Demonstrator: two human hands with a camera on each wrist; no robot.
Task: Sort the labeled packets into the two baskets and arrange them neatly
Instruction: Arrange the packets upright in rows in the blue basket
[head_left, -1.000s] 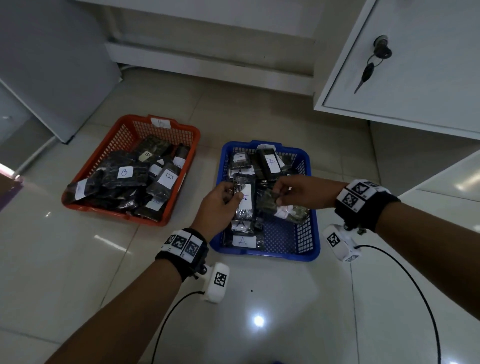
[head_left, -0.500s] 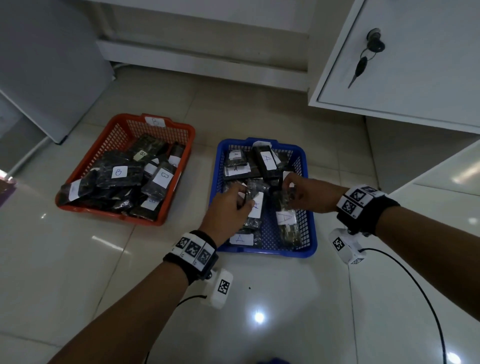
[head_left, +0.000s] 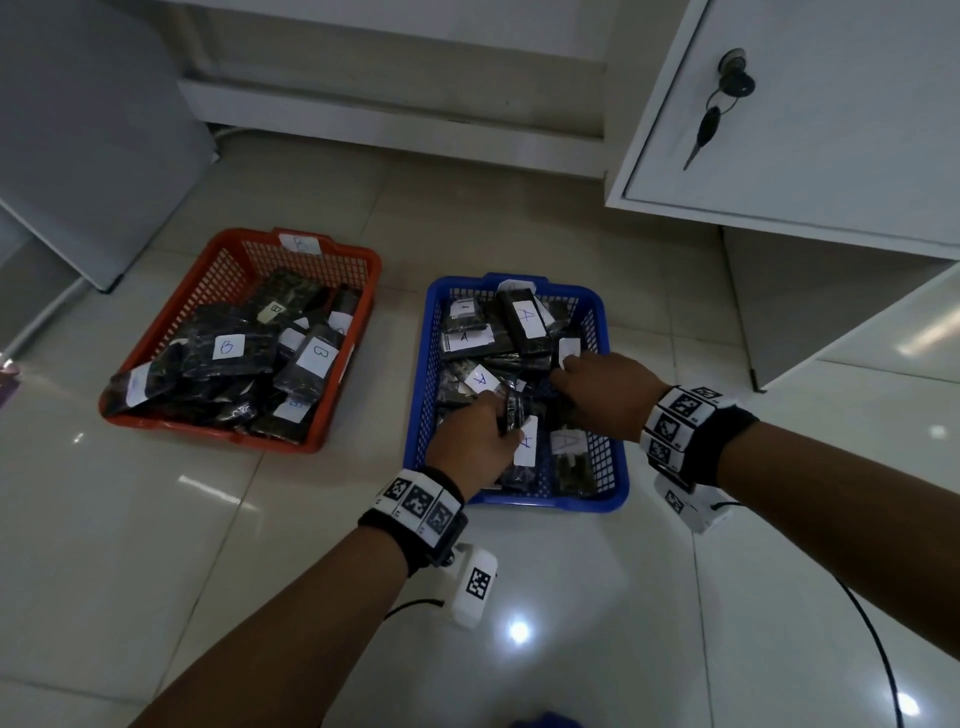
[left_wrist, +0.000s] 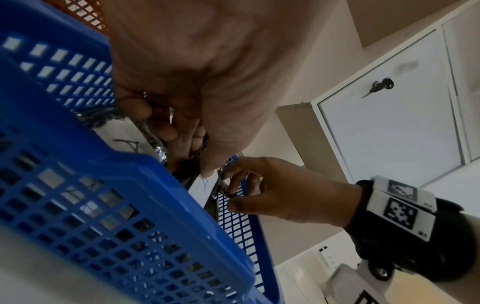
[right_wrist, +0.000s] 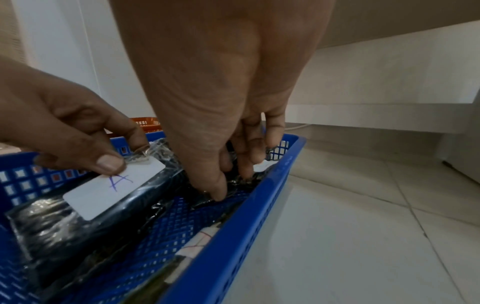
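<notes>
The blue basket holds several dark packets with white "A" labels. The red basket to its left holds several "B" packets. My left hand is inside the blue basket near its front. There it pinches a dark A packet at its upper end between thumb and forefinger. My right hand reaches down by the basket's right wall. Its thumb and fingers close on the edge of another dark packet, whose label is hidden. Another A packet lies flat at the front right.
Both baskets sit on a glossy tiled floor. A white cabinet with a key in its lock stands at the back right. A grey panel leans at the back left. Wrist-camera cables trail on the floor near me.
Both hands have gone lower into the blue basket. The right hand left its A packet at the front right and moved back to another. The left hand kept its packet.
</notes>
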